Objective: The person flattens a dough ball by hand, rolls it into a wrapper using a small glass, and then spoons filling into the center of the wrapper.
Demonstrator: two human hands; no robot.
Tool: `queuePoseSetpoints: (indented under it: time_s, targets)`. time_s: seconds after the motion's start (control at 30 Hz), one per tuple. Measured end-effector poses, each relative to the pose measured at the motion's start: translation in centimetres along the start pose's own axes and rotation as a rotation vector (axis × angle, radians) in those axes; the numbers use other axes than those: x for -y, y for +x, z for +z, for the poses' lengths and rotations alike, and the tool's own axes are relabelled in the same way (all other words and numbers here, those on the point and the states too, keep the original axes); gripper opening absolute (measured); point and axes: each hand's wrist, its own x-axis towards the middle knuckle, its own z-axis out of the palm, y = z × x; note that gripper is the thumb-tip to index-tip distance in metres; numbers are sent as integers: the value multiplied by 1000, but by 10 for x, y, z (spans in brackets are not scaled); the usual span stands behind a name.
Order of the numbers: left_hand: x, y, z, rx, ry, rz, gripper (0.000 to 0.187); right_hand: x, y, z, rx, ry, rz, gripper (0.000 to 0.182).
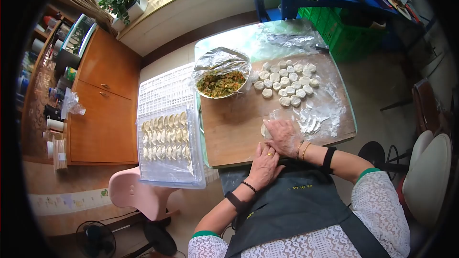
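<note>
On the near part of the wooden board [234,134], my right hand [285,138] is at the edge of a pale, flat dough wrapper [264,131], its fingers bent over it and covering part of it. My left hand [265,166] lies at the board's front edge, fingers stretched out, their tips close to the right hand's thumb side. What lies beneath the palms is hidden. Several small floured dough pieces [285,81] are spread across the back of the board. Behind its left side stands a bowl of chopped filling [221,86], partly covered with foil [223,59].
Left of the board, a clear plastic tray [167,174] holds rows of folded dumplings [165,136], with a white slatted rack [165,88] behind. Loose flour [313,119] lies at the board's right. A knife [321,48] rests at the back. A pink chair [126,188] stands beneath the tray.
</note>
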Motion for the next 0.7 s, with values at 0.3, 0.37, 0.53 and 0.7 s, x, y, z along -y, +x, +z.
queuePoseSetpoints:
  time_s: [0.3, 0.37, 0.53, 0.7]
  targets:
    - [1, -1, -3, -101, -6, 8, 61, -46, 38, 9, -172, 186, 188, 82]
    - [4, -2, -4, -109, -58, -34, 58, -49, 41, 4, -52, 382, 265, 77]
    - [12, -5, -4, -245, -115, -74, 53, -22, 34, -11, -127, 168, 1, 67]
    - [11, -6, 1, -200, -33, -42, 57, -1, 30, 10, -8, -6, -24, 71]
